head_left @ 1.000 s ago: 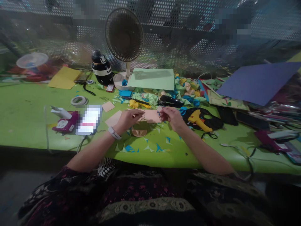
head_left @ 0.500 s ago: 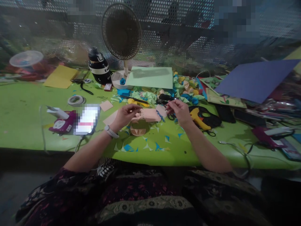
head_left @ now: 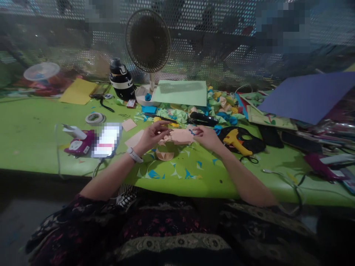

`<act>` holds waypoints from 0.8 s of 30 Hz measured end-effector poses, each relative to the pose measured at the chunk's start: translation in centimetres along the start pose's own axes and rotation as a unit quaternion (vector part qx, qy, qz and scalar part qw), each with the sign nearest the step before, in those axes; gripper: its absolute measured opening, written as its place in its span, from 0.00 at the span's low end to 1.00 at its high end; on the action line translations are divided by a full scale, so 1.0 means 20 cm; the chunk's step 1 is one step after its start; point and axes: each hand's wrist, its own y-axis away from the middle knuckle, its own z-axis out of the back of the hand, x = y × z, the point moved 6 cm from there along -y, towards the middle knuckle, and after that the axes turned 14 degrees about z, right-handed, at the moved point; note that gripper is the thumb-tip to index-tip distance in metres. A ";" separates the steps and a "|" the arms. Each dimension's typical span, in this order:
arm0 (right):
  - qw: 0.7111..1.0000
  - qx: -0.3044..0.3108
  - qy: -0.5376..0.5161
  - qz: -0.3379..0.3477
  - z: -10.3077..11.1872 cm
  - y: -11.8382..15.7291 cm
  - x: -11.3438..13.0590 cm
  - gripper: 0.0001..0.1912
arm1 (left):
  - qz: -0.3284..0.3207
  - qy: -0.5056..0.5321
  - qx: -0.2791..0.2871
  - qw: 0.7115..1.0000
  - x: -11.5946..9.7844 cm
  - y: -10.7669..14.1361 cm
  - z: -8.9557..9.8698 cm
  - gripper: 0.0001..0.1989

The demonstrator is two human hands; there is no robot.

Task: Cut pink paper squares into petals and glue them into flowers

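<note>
My left hand [head_left: 154, 135], with a white watch on its wrist, hovers over small pink paper pieces [head_left: 165, 139]. Its index finger stretches forward, apart from the thumb, and I see nothing gripped. At the right end of a pink paper rectangle [head_left: 181, 137], my right hand [head_left: 205, 136] has its fingertips pinched on a small dark blue strip [head_left: 191, 132], whose exact kind is too small to tell. Just below the left fingers lies a round pink paper piece [head_left: 165, 155]. Another pink sheet [head_left: 134, 139] is partly under the left hand.
Behind the hands lie a black stapler [head_left: 203, 119], a yellow-handled tool [head_left: 161, 121] and heaps of folded paper [head_left: 222, 103]. A yellow glue gun [head_left: 237, 142] rests at right. Further back stand a fan [head_left: 149, 41] and bottle [head_left: 122, 81]. Paper scraps [head_left: 174, 170] litter the green table's front.
My right hand has come down and left, and its fingertips now meet the dark blue strip beside the pink paper. My left hand's index finger has straightened. The view has shifted slightly.
</note>
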 end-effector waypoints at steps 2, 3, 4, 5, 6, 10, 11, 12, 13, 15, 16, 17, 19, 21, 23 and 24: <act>0.987 -0.034 -0.148 -0.051 0.02 0.00 0.00 0.15 | -0.011 -0.012 0.002 1.000 0.00 0.00 0.00 0.21; 0.969 -0.049 -0.232 -0.075 0.03 0.01 0.00 0.15 | -0.017 -0.020 0.006 1.000 0.00 0.00 -0.01 0.20; 0.944 -0.059 -0.310 -0.095 0.02 0.01 0.01 0.16 | -0.025 -0.029 0.009 0.999 0.00 0.01 -0.01 0.20; 0.917 -0.065 -0.377 -0.110 0.02 0.02 0.03 0.17 | -0.035 -0.039 0.013 0.999 -0.01 0.01 -0.02 0.20; 0.892 -0.063 -0.432 -0.120 0.01 0.03 0.04 0.18 | -0.046 -0.051 0.015 0.998 -0.02 0.02 -0.03 0.19; 0.831 0.017 -0.541 -0.124 -0.09 0.08 0.16 0.15 | -0.101 -0.125 0.011 0.987 -0.07 0.06 -0.05 0.19; 0.830 0.043 -0.543 -0.121 -0.12 0.10 0.19 0.11 | -0.116 -0.150 0.009 0.982 -0.08 0.07 -0.06 0.19; 0.835 0.065 -0.533 -0.118 -0.15 0.12 0.22 0.09 | -0.133 -0.178 0.005 0.975 -0.10 0.08 -0.07 0.18; 0.847 0.082 -0.512 -0.116 -0.17 0.14 0.24 0.10 | -0.149 -0.208 0.001 0.967 -0.11 0.09 -0.08 0.18; 0.874 0.102 -0.462 -0.106 -0.22 0.17 0.27 0.15 | -0.178 -0.262 -0.009 0.948 -0.13 0.11 -0.10 0.18; 0.884 0.106 -0.444 -0.097 -0.23 0.18 0.29 0.16 | -0.189 -0.281 -0.013 0.941 -0.14 0.12 -0.11 0.18; 0.890 0.107 -0.434 -0.089 -0.24 0.19 0.29 0.18 | -0.194 -0.294 -0.017 0.936 -0.14 0.12 -0.11 0.18; 0.892 0.102 -0.433 -0.078 -0.26 0.19 0.30 0.18 | -0.195 -0.302 -0.017 0.933 -0.14 0.13 -0.12 0.18; 0.888 0.100 -0.442 -0.082 -0.28 0.20 0.29 0.17 | -0.191 -0.304 -0.013 0.933 -0.12 0.12 -0.13 0.17; 0.882 0.101 -0.452 -0.089 -0.29 0.20 0.29 0.17 | -0.196 -0.304 -0.003 0.932 -0.12 0.12 -0.14 0.16; 0.878 0.098 -0.459 -0.091 -0.29 0.20 0.29 0.17 | -0.200 -0.300 -0.001 0.933 -0.12 0.13 -0.14 0.16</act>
